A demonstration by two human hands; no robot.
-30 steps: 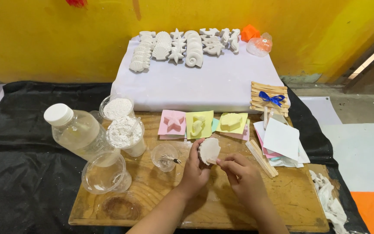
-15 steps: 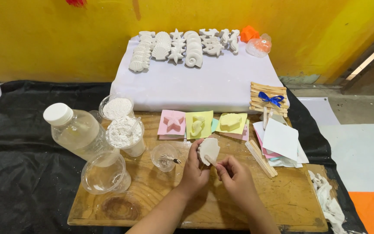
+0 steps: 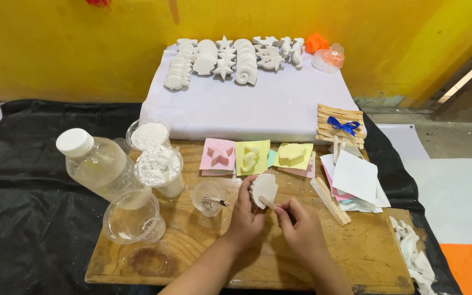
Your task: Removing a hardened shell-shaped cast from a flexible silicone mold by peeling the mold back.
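Observation:
My left hand [image 3: 245, 214] holds up a white plaster shell cast [image 3: 264, 189] over the wooden board [image 3: 356, 251]. My right hand [image 3: 297, 225] pinches a thin wooden stick [image 3: 267, 203] whose tip touches the lower edge of the cast. Just beyond the hands lie three coloured molds: a pink starfish mold [image 3: 218, 154], a yellow seahorse mold [image 3: 251, 157] and a yellow shell mold [image 3: 293, 155]. A small clear cup [image 3: 208, 198] stands left of my left hand.
Several white plaster sea-shape casts [image 3: 230, 59] lie on a white raised block [image 3: 258, 106] at the back. Two cups of white powder [image 3: 157, 158], a plastic bottle [image 3: 98, 165] and clear bowls [image 3: 132, 217] stand at left. Paper sheets [image 3: 354, 177], sticks [image 3: 330, 200] and a stick raft [image 3: 340, 126] lie at right.
My right hand has moved left and up towards the cast, bringing the stick against its lower edge. My left hand holds the cast nearly still.

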